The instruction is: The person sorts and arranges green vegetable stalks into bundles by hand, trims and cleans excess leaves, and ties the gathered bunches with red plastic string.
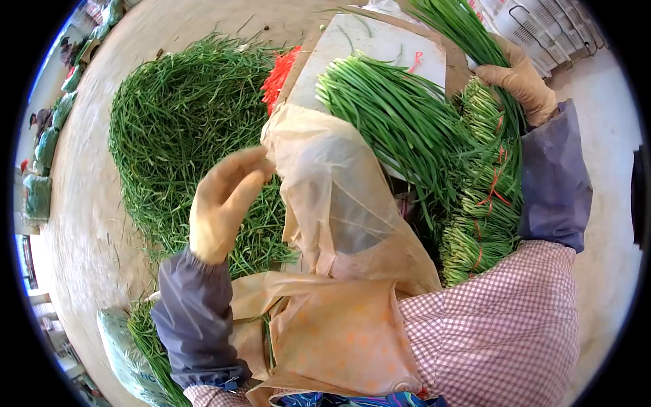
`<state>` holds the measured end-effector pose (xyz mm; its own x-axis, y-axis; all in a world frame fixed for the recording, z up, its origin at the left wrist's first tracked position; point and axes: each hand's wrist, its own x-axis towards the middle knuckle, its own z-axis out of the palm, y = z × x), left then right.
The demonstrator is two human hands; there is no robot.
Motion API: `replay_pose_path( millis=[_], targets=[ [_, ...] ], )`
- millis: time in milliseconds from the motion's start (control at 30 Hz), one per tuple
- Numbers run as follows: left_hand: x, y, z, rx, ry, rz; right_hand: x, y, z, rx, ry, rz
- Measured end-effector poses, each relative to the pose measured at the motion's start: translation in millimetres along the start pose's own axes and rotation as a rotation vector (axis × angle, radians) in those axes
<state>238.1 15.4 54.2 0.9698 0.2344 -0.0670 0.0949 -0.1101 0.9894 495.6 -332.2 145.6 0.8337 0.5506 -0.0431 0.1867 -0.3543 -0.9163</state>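
My right hand [519,80], in a tan glove, is closed around a bunch of long green chives [461,27] at the board's far right corner. The gloved left hand [230,200] is held up over my lap, slightly blurred, fingers bent and thumb apart, with nothing visible in it. Its fingertips are close to the plastic sheet [339,183] over my knee. Loose chives [393,115] lie across the white board [407,44], pale ends toward the far left. Below my right hand, chive bundles [478,224] tied in red are stacked along my right side.
A large heap of loose green leaves [190,129] covers the floor at left. Red ties [278,78] hang at the board's left edge. White plastic crates [542,27] stand at the far right. A filled plastic bag [125,353] sits at lower left, with more bags along the far left.
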Motion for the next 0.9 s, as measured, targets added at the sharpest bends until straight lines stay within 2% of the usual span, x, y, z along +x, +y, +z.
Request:
replay_pose_path(
  millis=[33,133,167,233,267,300,333,367,400,467,567,700,800,867,900],
  targets=[
    [19,-1,7,0.010,-0.017,0.020,5,11,-3,-0.042,0.037,-0.025],
    [70,-7,24,0.288,-0.090,0.026,30,48,5,-0.110,0.126,-0.144],
    [85,-14,29,0.362,-0.146,0.018,36,54,8,-0.119,0.080,-0.060],
    [108,-20,40,0.507,-0.230,0.002,55,78,19,-0.112,0.054,-0.033],
    [117,-20,48,0.552,-0.241,-0.010,65,90,28,-0.094,0.077,-0.090],
    [127,-19,52,0.574,-0.281,-0.051,71,84,38,-0.146,0.015,0.043],
    [136,-18,56,0.597,-0.323,-0.092,81,101,50,-0.349,0.054,-0.039],
    [145,-25,59,0.587,-0.346,-0.086,87,110,59,-0.524,-0.036,0.005],
    [153,-37,61,0.575,-0.372,-0.078,92,136,76,-0.850,-0.046,-0.119],
    [161,-37,68,0.574,-0.432,-0.121,88,138,116,-1.161,-0.169,0.070],
    [165,-36,76,0.689,-0.432,-0.147,70,124,115,-1.293,-0.118,-0.085],
    [167,-32,76,0.629,-0.451,-0.178,69,112,105,-1.250,-0.245,0.069],
    [168,-39,74,0.609,-0.424,-0.136,77,102,87,-1.135,-0.268,0.034],
    [169,-39,73,0.559,-0.429,-0.159,85,110,70,-0.764,-0.317,-0.047],
    [171,-45,74,0.505,-0.423,-0.179,84,103,71,-0.731,-0.266,-0.029]
  ],
)
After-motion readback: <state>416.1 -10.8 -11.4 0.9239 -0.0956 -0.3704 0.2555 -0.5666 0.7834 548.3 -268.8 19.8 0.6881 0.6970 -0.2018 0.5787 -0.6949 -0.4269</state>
